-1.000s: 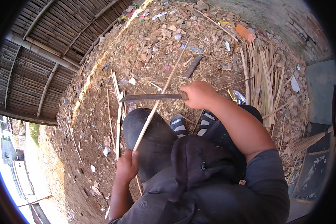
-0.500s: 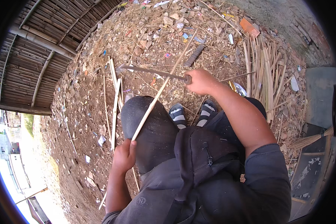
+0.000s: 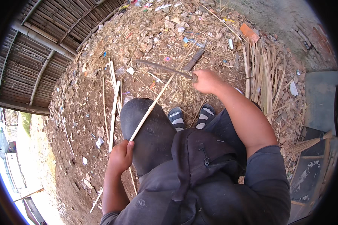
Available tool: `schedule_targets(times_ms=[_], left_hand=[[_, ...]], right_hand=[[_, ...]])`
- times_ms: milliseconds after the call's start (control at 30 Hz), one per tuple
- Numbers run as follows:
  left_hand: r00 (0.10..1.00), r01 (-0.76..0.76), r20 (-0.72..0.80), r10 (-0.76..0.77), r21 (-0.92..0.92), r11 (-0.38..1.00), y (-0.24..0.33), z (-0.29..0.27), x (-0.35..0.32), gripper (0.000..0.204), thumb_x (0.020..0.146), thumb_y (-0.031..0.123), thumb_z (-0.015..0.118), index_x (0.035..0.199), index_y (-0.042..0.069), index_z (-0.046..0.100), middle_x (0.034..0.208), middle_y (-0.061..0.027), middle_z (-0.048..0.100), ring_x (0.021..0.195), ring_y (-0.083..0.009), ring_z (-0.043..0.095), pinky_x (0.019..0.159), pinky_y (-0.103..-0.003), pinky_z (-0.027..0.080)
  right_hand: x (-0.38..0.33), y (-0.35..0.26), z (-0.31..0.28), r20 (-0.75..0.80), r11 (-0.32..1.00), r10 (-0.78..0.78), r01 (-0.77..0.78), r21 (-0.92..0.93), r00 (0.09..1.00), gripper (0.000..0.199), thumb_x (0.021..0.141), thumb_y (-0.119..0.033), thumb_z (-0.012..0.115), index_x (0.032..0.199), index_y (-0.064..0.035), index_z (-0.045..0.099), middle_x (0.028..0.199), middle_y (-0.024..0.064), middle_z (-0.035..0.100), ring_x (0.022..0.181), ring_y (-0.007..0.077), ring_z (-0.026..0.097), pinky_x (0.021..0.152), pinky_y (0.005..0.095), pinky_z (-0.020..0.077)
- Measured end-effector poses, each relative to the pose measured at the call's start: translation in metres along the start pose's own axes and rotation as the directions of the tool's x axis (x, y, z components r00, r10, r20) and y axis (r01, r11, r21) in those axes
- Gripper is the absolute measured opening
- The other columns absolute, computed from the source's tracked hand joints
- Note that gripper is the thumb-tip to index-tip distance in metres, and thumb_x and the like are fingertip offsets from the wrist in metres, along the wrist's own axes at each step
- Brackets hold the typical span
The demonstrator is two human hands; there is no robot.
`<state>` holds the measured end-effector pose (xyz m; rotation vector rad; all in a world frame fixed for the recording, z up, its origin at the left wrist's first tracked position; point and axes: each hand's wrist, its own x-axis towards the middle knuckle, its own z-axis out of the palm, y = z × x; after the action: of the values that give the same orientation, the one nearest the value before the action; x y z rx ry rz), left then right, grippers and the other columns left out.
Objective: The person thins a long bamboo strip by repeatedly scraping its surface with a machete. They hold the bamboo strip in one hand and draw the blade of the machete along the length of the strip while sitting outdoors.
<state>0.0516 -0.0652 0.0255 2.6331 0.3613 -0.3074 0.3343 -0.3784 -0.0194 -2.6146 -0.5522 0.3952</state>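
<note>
Strip (image 3: 150, 110) looked part-shaved; more strips (image 3: 267, 77) lay at two o'clock.
Left hand (image 3: 120, 156) gripped it, right hand (image 3: 208, 81) a knife (image 3: 157, 66).

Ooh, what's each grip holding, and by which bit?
The left grip holds a pale stick on the part nearer the person; the right grip holds a long knife by its handle, mostly hidden.

Stick (image 3: 148, 113) pale tan; knife (image 3: 158, 66) dk brn; brick (image 3: 249, 33) orange; footwear (image 3: 176, 119) dk/lt striped.
</note>
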Motion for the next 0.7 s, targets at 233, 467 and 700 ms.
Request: schedule_targets(times_ms=[233,467,700], left_hand=[[0.999,0.004,-0.05,-0.003,0.02,1.0,0.009,0.011,-0.006,0.04,0.103,0.036,0.05,0.085,0.001,0.052,0.07,-0.0274,0.061,0.069,-0.0504,0.061,0.062,-0.057,0.045],[0.993,-0.023,-0.118,0.025,0.021,1.0,-0.003,0.018,-0.008,0.038,0.102,0.034,0.054,0.084,0.001,0.052,0.067,-0.027,0.06,0.066,-0.0488,0.062,0.06,-0.056,0.046],[0.995,-0.041,-0.089,0.043,0.026,0.999,-0.002,0.014,-0.001,0.039,0.102,0.035,0.053,0.083,0.001,0.051,0.065,-0.0252,0.059,0.064,-0.0483,0.061,0.058,-0.055,0.046]], right_hand=[[-0.005,-0.009,0.011,0.016,0.993,-0.079,0.077,0.091,0.997,0.019,0.076,-0.019,0.068,0.091,-0.0063,0.068,0.083,0.0204,0.068,0.083,0.0408,0.067,0.074,0.0504,0.053],[-0.021,-0.036,-0.009,0.073,0.963,-0.241,0.247,-0.104,0.968,0.023,0.075,-0.017,0.068,0.096,-0.009,0.07,0.082,0.0179,0.07,0.083,0.0388,0.069,0.075,0.0498,0.0544],[-0.005,-0.001,-0.008,-0.083,0.998,-0.06,0.062,0.028,0.995,0.033,0.075,-0.019,0.069,0.106,-0.0088,0.07,0.092,0.0201,0.07,0.094,0.037,0.069,0.081,0.0475,0.0553]])
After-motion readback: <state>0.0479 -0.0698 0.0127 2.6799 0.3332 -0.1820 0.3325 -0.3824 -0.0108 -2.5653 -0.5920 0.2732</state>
